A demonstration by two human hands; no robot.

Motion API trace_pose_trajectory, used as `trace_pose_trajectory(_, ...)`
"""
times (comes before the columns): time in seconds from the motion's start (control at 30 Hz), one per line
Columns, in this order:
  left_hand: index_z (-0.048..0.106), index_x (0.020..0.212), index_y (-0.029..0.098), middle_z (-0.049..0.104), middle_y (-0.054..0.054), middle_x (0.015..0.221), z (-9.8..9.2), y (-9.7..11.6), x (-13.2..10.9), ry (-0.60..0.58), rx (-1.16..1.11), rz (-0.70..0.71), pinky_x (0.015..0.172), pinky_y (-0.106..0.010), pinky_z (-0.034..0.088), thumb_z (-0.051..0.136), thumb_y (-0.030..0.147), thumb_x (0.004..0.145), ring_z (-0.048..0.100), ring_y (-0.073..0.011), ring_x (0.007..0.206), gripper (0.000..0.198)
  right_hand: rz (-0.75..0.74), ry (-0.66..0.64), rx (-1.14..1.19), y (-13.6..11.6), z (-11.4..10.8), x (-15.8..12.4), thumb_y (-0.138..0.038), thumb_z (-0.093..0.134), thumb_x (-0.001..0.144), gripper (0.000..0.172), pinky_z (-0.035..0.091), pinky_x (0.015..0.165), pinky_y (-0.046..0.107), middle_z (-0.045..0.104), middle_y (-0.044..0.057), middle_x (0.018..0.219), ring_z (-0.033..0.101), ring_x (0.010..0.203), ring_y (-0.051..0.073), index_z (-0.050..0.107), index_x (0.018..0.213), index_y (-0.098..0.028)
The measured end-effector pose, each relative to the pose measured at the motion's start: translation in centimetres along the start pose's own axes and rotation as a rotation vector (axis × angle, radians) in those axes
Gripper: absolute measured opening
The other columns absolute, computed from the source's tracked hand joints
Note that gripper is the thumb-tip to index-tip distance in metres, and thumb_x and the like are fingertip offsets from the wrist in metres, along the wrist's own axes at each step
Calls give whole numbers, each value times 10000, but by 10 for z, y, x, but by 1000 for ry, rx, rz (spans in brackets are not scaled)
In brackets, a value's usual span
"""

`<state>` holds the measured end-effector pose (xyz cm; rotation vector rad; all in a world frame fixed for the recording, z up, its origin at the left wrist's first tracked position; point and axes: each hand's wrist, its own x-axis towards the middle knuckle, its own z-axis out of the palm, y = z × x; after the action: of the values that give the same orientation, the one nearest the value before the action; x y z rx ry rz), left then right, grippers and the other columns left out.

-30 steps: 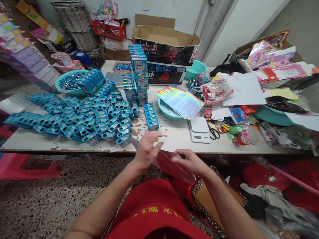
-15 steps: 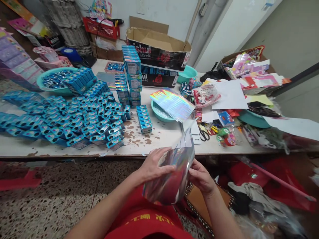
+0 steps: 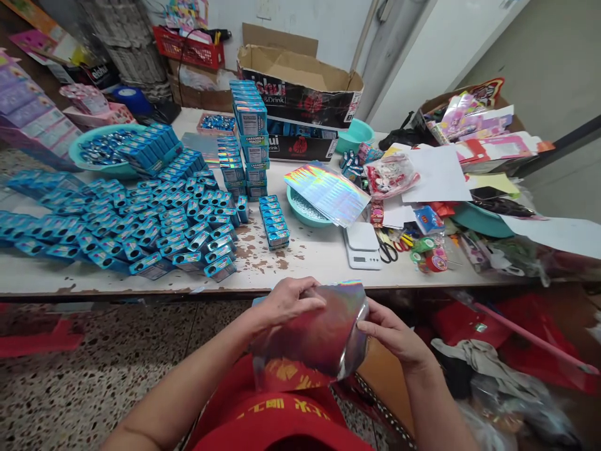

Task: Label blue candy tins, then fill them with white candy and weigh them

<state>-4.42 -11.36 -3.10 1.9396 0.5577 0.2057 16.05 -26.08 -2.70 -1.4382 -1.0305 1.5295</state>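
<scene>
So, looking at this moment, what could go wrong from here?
The thin, mirror-like silver film piece might crease: its right edge curls where the right hand pinches it, with the left hand lying over its upper left part.

The stack of iridescent silver sheets could slide if bumped, since it lies across the round teal plastic bowl and overhangs its right side.
</scene>
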Motion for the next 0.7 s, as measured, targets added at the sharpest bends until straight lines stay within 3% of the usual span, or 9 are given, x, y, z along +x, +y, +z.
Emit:
trace_pose_trajectory(0.1, 650, 851, 188, 664, -7, 774, -5, -4, -3, 36, 156, -26, 647, -219, 396, 455, 354, 879, 568, -131, 702, 257, -67, 256, -252, -9, 5, 7, -449, 654, 749, 453, 478, 848, 383, 637, 71, 1021, 604, 942, 220, 540, 1123, -221)
trace_pose_trajectory(0.2, 652, 844, 209, 664, -9, 767, -7, -5, -3, 44, 329, -16, 628, -227, 366, 448, 346, 884, 566, -139, 693, 249, -285, 568, -538, -17, 17, 23, -432, 757, 638, 651, 417, 940, 420, 561, 93, 1217, 522, 1117, 258, 500, 1205, -245)
trace_pose_trajectory(0.27, 655, 862, 224, 675, -10, 785, -8, -7, -2, 29, 383, -19, 634, -232, 360, 456, 335, 881, 580, -147, 712, 229, -358, 538, -646, -21, 25, 38, -420, 751, 649, 512, 413, 933, 406, 614, 84, 1140, 548, 1072, 253, 588, 1096, -231)
trace_pose_trajectory(0.33, 654, 880, 237, 684, -14, 808, -12, -14, -2, 22, 429, -54, 644, -238, 360, 468, 336, 875, 595, -159, 743, 211, -331, 438, -636, -21, 27, 51, -415, 674, 735, 248, 462, 811, 348, 679, 54, 873, 612, 851, 210, 653, 867, -206)
trace_pose_trajectory(0.4, 648, 874, 240, 687, -25, 829, -18, -27, -5, 36, 495, -140, 648, -247, 359, 476, 347, 870, 606, -177, 775, 202, -275, 451, -582, -16, 24, 61, -409, 619, 777, 226, 467, 694, 301, 654, 27, 695, 593, 690, 174, 641, 714, -193)
trace_pose_trajectory(0.53, 619, 875, 230, 692, -46, 879, -29, -66, -16, 43, 592, -347, 658, -259, 356, 426, 362, 894, 619, -205, 840, 234, -179, 547, -518, 11, 5, 73, -427, 608, 753, 250, 470, 668, 299, 679, 30, 697, 603, 674, 180, 668, 709, -188)
trace_pose_trajectory(0.7, 609, 887, 215, 692, -69, 881, -20, -106, -28, -18, 627, -425, 658, -264, 354, 374, 315, 911, 629, -213, 853, 257, -112, 364, -559, 52, -15, 93, -417, 549, 784, 257, 490, 749, 343, 728, 49, 809, 662, 776, 214, 711, 776, -218)
